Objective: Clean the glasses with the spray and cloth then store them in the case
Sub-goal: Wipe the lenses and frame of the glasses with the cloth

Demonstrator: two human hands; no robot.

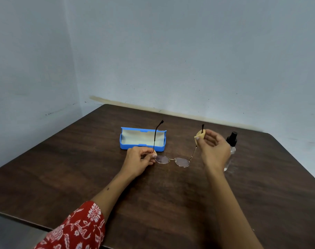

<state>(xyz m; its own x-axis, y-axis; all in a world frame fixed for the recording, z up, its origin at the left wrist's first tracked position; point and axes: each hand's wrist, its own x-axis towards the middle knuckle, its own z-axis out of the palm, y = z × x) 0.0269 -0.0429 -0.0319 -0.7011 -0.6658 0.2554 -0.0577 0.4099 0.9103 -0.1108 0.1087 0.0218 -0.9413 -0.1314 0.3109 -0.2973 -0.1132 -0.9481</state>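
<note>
Head view: one glasses pinched by left hand; right hand fingers pinch one cloth.

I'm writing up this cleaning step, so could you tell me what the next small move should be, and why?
Probably draw the cloth on up the right temple arm to its dark tip. The right hand pinches the cloth around that arm partway up, while the left hand steadies the glasses at the opposite hinge.

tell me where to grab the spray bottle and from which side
Grip the spray bottle round its clear body below the black cap, coming from the right: it stands upright, and the right hand with the cloth sits in front of its left side.
</note>
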